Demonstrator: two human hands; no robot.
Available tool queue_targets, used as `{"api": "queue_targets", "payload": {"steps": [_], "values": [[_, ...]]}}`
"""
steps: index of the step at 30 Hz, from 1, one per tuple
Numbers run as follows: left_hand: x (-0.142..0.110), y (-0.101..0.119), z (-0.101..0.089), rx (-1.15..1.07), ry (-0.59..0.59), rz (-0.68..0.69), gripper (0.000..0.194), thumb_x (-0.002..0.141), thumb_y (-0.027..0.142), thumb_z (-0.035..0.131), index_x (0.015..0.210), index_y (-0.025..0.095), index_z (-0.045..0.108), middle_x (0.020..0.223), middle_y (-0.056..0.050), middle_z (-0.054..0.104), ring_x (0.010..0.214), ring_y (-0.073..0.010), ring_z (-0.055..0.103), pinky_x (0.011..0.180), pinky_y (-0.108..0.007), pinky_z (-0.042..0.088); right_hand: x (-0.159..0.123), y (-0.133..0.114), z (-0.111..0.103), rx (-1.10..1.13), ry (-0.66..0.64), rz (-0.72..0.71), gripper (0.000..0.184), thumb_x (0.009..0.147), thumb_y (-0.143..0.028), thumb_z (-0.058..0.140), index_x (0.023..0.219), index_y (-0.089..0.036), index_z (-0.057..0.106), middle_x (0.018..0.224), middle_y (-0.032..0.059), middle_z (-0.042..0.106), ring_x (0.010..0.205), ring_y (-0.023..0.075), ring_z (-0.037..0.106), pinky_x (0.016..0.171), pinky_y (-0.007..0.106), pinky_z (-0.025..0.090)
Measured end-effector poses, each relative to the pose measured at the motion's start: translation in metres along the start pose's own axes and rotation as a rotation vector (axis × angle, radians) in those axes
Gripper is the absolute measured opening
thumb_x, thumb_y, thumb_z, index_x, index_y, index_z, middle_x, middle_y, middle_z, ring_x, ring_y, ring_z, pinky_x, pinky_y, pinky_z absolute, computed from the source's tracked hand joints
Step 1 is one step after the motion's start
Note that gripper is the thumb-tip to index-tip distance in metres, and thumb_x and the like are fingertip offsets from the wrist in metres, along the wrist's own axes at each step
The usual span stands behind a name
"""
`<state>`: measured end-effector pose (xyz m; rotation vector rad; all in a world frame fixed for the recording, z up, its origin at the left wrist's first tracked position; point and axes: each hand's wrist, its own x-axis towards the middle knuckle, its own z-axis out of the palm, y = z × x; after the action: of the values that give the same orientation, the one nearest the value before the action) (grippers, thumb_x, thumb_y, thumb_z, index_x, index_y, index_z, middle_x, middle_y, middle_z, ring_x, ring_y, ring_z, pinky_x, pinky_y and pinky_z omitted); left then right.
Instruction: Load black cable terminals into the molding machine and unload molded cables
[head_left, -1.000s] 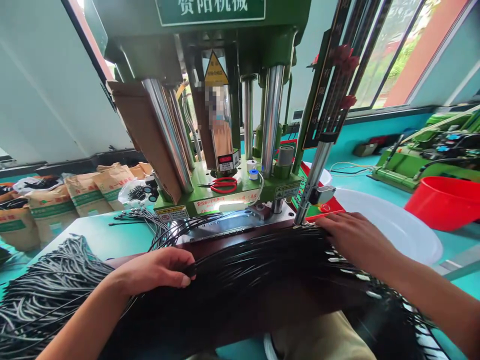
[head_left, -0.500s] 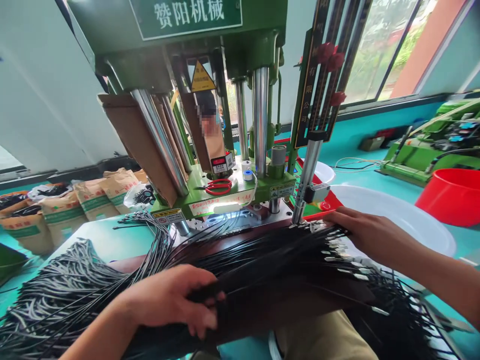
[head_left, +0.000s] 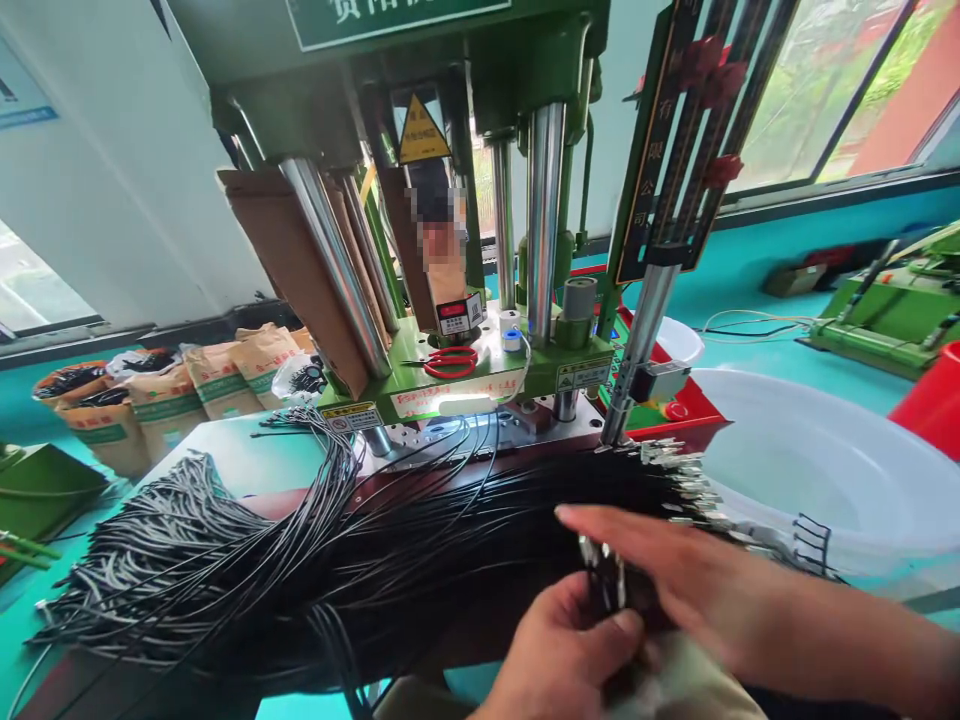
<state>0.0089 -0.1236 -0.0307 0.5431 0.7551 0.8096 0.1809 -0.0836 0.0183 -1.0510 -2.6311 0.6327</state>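
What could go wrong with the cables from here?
Strands from the pile run up to the machine and might snag there. The left hand pinches a small bunch near its metal ends, so some could slip. The pile's ends lie close to the tub; a few might slide in.

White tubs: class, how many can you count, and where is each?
2: a large tub at the right, and a smaller tub farther back, partly hidden behind the red tray. Others may be hidden.
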Motion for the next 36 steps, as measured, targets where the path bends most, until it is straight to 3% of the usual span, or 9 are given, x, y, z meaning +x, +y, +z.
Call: {"api": "queue_targets", "payload": {"steps": [4,7,9,11,16,22,28,32,36], "values": [[-0.003,0.0,-0.017,-0.049,0.103,0.092,0.055,0.054,0.044,0.085,0.09,0.014,0.057,0.066,-0.002,0.061,0.048,-0.0104,0.054,0.048,-0.023,0.04,0.046,0.001,-0.002,0.089,-0.008,-0.059,0.062,0.081,-0.004,0.043,0.139,-0.027,0.046,0.136,0.003,0.054,0.124,0.0199,0.05,0.104,0.033,0.041],[-0.008,0.003,-0.025,-0.072,0.176,0.091,0.059,0.054,0.038,0.086,0.097,0.013,0.057,0.073,-0.004,0.064,0.058,-0.0144,0.061,0.055,-0.027,0.047,0.108,0.016,-0.001,-0.145,0.101,0.17,0.049,0.086,-0.002,0.037,0.127,-0.019,0.058,0.125,0.0096,0.061,0.116,0.0214,0.056,0.1,0.033,0.042],[-0.012,0.009,-0.028,-0.086,0.185,0.087,0.055,0.056,0.031,0.086,0.099,0.012,0.057,0.081,-0.005,0.065,0.063,-0.0158,0.063,0.059,-0.029,0.049,0.15,0.025,0.004,-0.205,0.069,0.238,0.036,0.085,-0.005,0.049,0.117,-0.01,0.063,0.116,0.0168,0.065,0.106,0.025,0.061,0.092,0.034,0.046],[-0.016,0.014,-0.031,-0.1,0.192,0.091,0.049,0.06,0.026,0.083,0.099,0.013,0.057,0.088,-0.007,0.065,0.067,-0.0161,0.064,0.061,-0.03,0.05,0.183,0.029,0.013,-0.227,0.009,0.252,0.027,0.083,-0.017,0.062,0.109,-0.009,0.065,0.108,0.0145,0.067,0.097,0.0236,0.063,0.084,0.035,0.05],[-0.024,0.022,-0.034,-0.066,0.245,0.088,0.038,0.069,0.023,0.077,0.1,0.012,0.057,0.092,-0.009,0.065,0.073,-0.0181,0.066,0.067,-0.032,0.053,0.209,0.022,0.027,-0.327,-0.088,0.258,0.029,0.087,-0.038,0.062,0.102,-0.014,0.062,0.105,0.0072,0.065,0.092,0.0193,0.062,0.08,0.037,0.051],[-0.026,0.021,-0.035,0.032,0.33,0.104,0.044,0.066,0.029,0.077,0.101,0.012,0.056,0.078,-0.004,0.061,0.064,-0.0186,0.065,0.062,-0.034,0.056,0.172,0.019,-0.002,-0.468,-0.1,0.158,0.026,0.081,-0.018,0.061,0.106,-0.009,0.061,0.11,0.0188,0.062,0.095,0.0285,0.063,0.076,0.036,0.048],[-0.023,0.022,-0.036,0.074,0.287,0.108,0.046,0.068,0.034,0.076,0.103,0.013,0.054,0.079,-0.004,0.062,0.061,-0.0168,0.065,0.059,-0.032,0.055,0.099,0.023,-0.032,-0.432,-0.075,0.224,0.022,0.082,-0.013,0.051,0.099,-0.011,0.065,0.101,0.0163,0.066,0.099,0.0319,0.062,0.082,0.039,0.046],[-0.024,0.021,-0.037,0.034,0.282,0.116,0.049,0.07,0.032,0.076,0.11,0.014,0.053,0.079,-0.002,0.06,0.063,-0.0165,0.064,0.062,-0.033,0.055,0.011,0.024,-0.002,-0.128,0.132,0.399,0.037,0.094,-0.033,0.037,0.123,-0.018,0.056,0.107,0.01,0.068,0.097,0.0245,0.063,0.086,0.034,0.049],[-0.022,0.021,-0.04,-0.051,0.21,0.147,0.052,0.07,0.025,0.076,0.116,0.015,0.055,0.088,-0.007,0.063,0.072,-0.0174,0.064,0.07,-0.032,0.052,-0.046,0.021,0.043,0.637,0.245,0.551,0.046,0.09,-0.049,0.048,0.127,-0.024,0.056,0.114,0.0081,0.067,0.105,0.0261,0.062,0.091,0.034,0.051]]}}
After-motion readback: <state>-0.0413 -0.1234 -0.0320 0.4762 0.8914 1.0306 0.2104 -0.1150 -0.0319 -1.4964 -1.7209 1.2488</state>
